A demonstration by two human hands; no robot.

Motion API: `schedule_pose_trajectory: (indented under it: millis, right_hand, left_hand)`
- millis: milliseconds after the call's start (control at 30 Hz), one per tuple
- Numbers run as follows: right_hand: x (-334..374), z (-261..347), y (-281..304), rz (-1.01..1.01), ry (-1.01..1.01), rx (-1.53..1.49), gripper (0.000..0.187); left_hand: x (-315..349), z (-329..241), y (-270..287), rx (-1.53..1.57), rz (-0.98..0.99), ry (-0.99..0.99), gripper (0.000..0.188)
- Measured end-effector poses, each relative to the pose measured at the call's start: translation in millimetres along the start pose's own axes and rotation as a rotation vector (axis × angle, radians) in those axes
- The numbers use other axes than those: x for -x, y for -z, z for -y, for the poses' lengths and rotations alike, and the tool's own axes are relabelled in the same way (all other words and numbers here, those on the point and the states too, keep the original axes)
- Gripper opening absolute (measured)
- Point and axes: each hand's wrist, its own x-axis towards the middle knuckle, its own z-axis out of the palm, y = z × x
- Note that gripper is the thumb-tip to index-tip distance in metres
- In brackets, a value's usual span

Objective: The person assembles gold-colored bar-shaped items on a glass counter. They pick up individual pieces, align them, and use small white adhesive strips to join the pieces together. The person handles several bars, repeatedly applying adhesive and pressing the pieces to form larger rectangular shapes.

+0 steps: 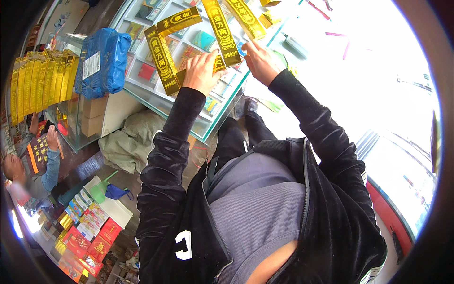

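Long gold boxes with dark lettering lie on the glass-topped counter [187, 35]. One short-looking box [179, 21] spans the top of a tilted left box [162, 61]; a middle box [221, 33] slants downward beside them. My left hand [201, 72] is closed around another gold box [218, 63], which lies crosswise between the left and middle boxes and is mostly covered by my fingers. My right hand [261, 61] has its fingers curled at the lower end of the right gold box [246, 20]. Its fingertips meet that end.
A blue wrapped parcel [104, 61] sits left of the counter, beside a row of upright gold boxes [45, 83]. A grey-green cloth [132, 142] is bundled below. Further left, a person [35, 175] is near red boxes [90, 246]. Glare washes out the right side.
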Motion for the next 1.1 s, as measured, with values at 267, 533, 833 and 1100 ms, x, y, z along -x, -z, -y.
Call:
schedule_pose_trajectory:
  millis: [267, 533, 833, 1100]
  right_hand:
    - [-17.0, -10.2, -19.9, 0.087, 0.078, -0.208, 0.045]
    - [-9.4, -8.4, -13.0, 0.163, 0.064, -0.203, 0.054]
    - [-4.6, -9.3, -29.0, 0.089, 0.182, -0.073, 0.068]
    - [-5.7, -15.5, -39.0, 0.061, 0.184, -0.099, 0.06]
  left_hand:
    - [-0.4, -4.8, 0.8, -0.023, -0.05, 0.029, 0.072]
    - [-0.1, -6.4, -3.6, -0.065, -0.051, 0.045, 0.074]
    - [-1.7, -6.2, -11.5, -0.06, -0.066, 0.036, 0.071]
    - [-2.0, -1.7, -12.5, -0.015, 0.015, 0.058, 0.074]
